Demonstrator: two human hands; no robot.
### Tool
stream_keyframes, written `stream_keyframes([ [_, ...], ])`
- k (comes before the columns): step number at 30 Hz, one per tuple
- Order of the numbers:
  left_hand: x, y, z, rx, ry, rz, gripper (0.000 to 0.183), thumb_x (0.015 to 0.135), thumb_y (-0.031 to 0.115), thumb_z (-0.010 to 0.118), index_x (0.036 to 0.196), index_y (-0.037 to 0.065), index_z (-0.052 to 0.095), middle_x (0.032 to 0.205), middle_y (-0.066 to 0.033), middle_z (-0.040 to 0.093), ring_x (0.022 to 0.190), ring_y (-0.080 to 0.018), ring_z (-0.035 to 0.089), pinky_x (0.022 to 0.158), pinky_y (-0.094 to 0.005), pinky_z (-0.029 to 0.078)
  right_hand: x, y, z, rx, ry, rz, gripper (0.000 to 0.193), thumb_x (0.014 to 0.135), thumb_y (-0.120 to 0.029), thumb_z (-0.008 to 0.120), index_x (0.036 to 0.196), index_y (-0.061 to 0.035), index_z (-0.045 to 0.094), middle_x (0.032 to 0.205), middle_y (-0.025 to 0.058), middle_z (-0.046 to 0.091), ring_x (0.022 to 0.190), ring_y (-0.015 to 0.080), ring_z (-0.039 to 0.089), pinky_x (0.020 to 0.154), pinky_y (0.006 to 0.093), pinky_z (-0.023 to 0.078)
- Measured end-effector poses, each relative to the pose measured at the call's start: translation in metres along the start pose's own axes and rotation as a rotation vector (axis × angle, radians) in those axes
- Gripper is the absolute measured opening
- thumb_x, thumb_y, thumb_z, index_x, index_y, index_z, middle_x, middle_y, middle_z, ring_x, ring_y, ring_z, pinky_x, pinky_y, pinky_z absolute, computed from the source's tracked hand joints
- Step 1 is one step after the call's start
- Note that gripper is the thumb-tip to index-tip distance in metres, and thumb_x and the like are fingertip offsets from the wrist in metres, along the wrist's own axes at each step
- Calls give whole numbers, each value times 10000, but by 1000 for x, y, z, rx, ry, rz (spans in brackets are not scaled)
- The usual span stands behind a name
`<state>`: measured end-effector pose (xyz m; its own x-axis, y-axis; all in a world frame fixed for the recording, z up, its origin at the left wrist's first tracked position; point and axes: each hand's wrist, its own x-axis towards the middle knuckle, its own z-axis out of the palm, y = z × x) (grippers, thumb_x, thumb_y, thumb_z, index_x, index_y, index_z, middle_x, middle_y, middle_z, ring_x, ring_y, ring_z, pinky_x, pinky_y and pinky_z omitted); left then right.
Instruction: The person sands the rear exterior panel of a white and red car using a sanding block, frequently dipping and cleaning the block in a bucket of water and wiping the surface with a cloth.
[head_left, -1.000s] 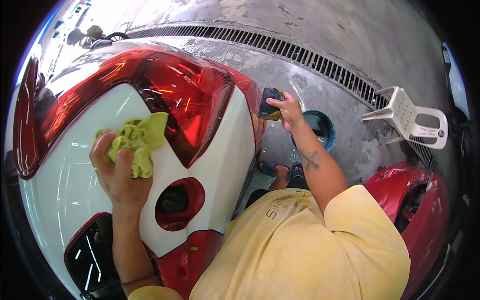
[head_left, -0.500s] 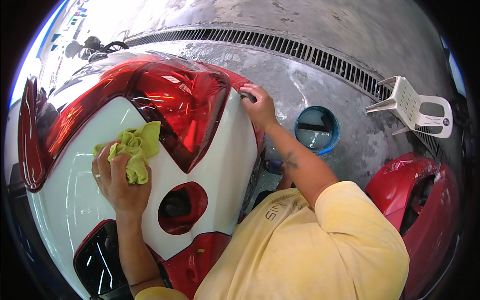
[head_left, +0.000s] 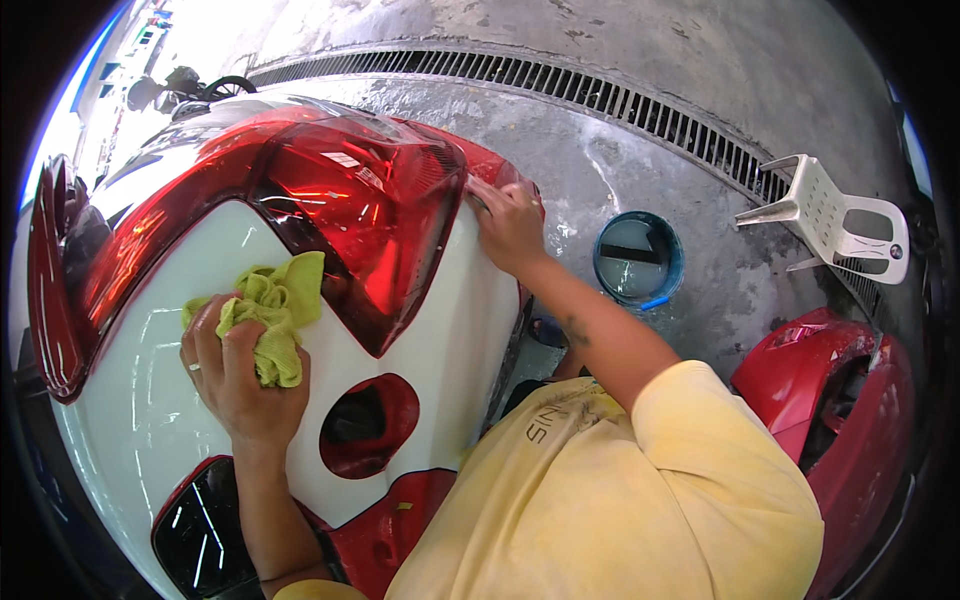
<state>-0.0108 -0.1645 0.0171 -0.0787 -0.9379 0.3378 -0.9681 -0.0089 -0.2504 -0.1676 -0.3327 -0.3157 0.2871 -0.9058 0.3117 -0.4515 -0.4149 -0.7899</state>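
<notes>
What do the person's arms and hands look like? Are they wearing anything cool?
The shirt has short, yellow sleeves. The right arm has a dark mark that looks like a tattoo. The left hand wears a pale, shiny ring. The right hand has no glove, and neither does the left.

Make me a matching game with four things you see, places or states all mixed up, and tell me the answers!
1. crumpled lime-green cloth
2. round blue bucket
3. white plastic chair
4. long dark slotted floor grate

A. near the picture's right edge
B. running across the grey concrete floor
C. gripped by the left hand
D. holding cloudy liquid

Pairs: 1-C, 2-D, 3-A, 4-B
</notes>
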Motion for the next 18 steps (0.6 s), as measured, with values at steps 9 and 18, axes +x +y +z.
stream_keyframes([
  [9,0,-2,2,-7,5,5,430,666,8,795,1024,68,564,1259,-183,615,1176,-440,568,1030,-540,437,21,20,-14,-29,-44,-246,329,890,-121,665,1210,-142,736,1210,-8,737,996,248,601,911,435,494],
  [18,-1,-1,0,-23,-7,13,458,640,13,806,1029,67,569,1254,-185,611,1167,-441,568,1029,-554,437,10,17,-16,-128,-63,-299,295,874,-150,694,1162,-164,758,1224,-39,744,1001,216,620,908,418,489],
])
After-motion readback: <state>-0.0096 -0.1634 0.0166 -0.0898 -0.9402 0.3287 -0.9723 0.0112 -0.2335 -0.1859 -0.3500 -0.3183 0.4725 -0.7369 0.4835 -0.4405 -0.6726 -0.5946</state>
